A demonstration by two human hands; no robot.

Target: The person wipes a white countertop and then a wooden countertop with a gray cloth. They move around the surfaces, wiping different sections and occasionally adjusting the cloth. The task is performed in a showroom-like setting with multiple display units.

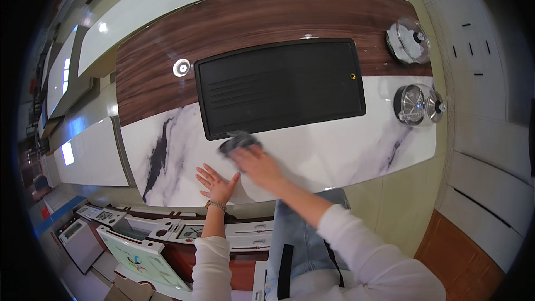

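Observation:
My right hand (257,167) presses a crumpled dark grey cloth (239,143) onto the white marble-patterned part of a glossy table (326,150). The cloth lies by the near left corner of a black rectangular tray (284,88) with several ridges and a small gold-coloured fitting at its right end. Hand and cloth are blurred. To the left, my left hand (216,184) rests on the same white surface, fingers spread, holding nothing, with a bracelet or watch at the wrist.
Two lidded glass containers, a far one (407,42) with white contents and a nearer one (418,104), stand at the table's right end. A round metal fitting (182,67) is left of the tray. White tables (94,154) stand left; a cabinet (248,234) is below.

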